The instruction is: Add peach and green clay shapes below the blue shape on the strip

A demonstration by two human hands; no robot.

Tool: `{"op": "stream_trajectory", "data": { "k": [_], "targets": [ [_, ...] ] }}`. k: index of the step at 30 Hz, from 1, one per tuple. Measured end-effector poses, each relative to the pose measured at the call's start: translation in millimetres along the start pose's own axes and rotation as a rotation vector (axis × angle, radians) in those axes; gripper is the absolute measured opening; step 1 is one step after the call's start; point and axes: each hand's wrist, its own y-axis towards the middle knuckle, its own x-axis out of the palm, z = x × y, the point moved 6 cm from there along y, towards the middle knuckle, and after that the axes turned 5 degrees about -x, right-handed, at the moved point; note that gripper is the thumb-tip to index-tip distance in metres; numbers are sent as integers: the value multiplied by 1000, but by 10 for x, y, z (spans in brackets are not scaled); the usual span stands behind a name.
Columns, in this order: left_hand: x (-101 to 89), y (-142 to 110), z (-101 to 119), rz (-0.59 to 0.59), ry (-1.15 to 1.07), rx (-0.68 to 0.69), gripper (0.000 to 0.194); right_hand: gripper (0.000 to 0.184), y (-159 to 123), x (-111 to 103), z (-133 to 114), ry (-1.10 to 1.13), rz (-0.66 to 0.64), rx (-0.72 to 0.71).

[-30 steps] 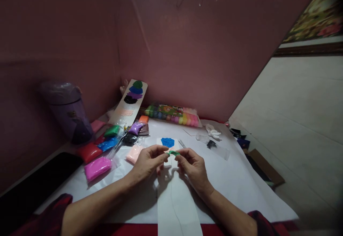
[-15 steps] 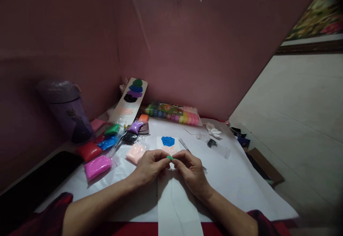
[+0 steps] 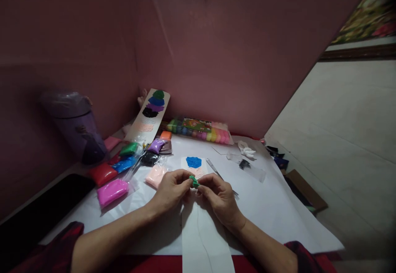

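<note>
A small lump of green modelling clay (image 3: pixel 194 181) is pinched between the fingertips of both hands. My left hand (image 3: pixel 174 188) grips its left side, and my right hand (image 3: pixel 219 192) its right side. Both hands are closed, held over a long white card strip (image 3: pixel 202 240). Beyond my fingers, a patch of blue clay (image 3: pixel 194 162) lies on the card, with a peach textured patch just below it, partly hidden by my hands. To the right of the card lies a metal tool (image 3: pixel 213 166), its middle behind my right hand.
On the left are several bagged clays, including a pink one (image 3: pixel 113 193), a dark flat object (image 3: pixel 49 207) and a purple tumbler (image 3: pixel 77 128). A decorated card (image 3: pixel 151 114) leans at the back beside a multicoloured clay pack (image 3: pixel 201 131). Clear plastic wrapping (image 3: pixel 255 172) lies at right.
My fingers have moved slightly apart at the tips, and more of the green clay shows between them, looking longer and tilted. The surrounding things stay in place.
</note>
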Motion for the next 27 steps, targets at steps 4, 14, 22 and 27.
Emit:
{"op": "stream_trajectory", "data": {
  "k": [4,14,22,27],
  "targets": [
    [71,-30,-20,-115,1,4,22,8,9,-70,-77,-185,63,-97],
    [113,-24,2,-231,-111,-3,29,11,-5,-73,-85,-219,35,-102],
    [65,7,-86,-165,-101,-20,28,11,10,-39,-76,-106,4,-98],
    [59,-10,-55,-173,-66,-24,28,11,12,-34,-124,-143,13,-130]
  ]
}}
